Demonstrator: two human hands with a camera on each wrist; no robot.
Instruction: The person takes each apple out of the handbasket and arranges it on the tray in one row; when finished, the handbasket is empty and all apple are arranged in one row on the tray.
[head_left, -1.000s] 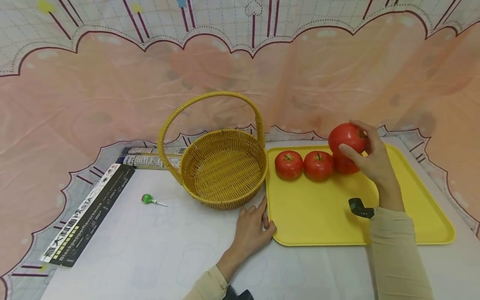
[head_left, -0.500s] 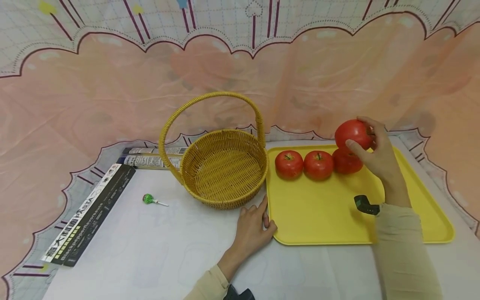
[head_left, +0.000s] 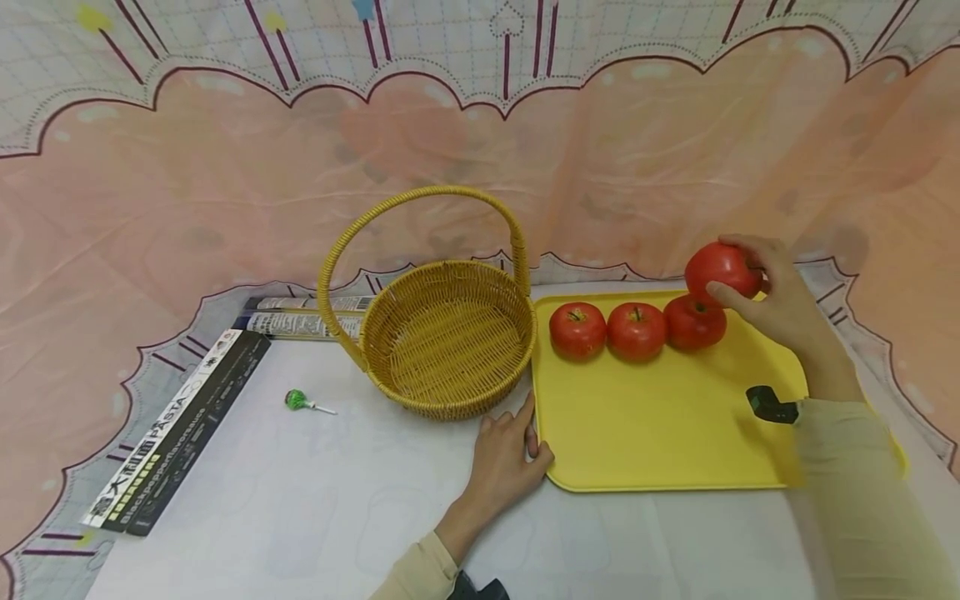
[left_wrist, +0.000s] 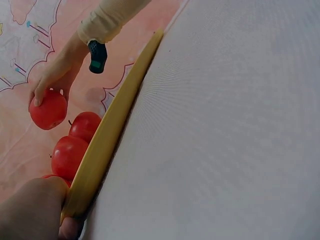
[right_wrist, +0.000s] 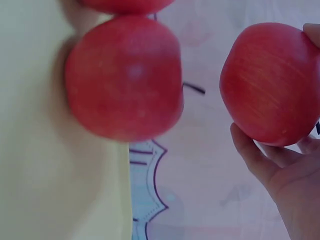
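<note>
My right hand (head_left: 780, 287) grips a red apple (head_left: 723, 271) and holds it raised above the back of the yellow tray (head_left: 645, 433). In the right wrist view the fingers curl under and around this apple (right_wrist: 272, 82), clear of a stemmed apple (right_wrist: 125, 80) standing on the tray. Three apples sit in a row along the tray's back: a left one (head_left: 577, 331), a middle one (head_left: 636, 331) and a right one (head_left: 695, 322). My left hand (head_left: 506, 454) holds the tray's front left corner, with its index finger along the side rim.
A yellow wicker basket (head_left: 450, 400) with a tall handle stands left of the tray. Further left lie a green lollipop (head_left: 297, 399) and a long black-and-white pasta box (head_left: 183, 425). Pasta packs (head_left: 303, 322) lie behind the basket. A patterned cloth (head_left: 420, 158) hangs behind.
My right hand has moved rightward with the apple, from over the right apple of the row to just beyond it. The left hand, tray and basket have stayed put.
</note>
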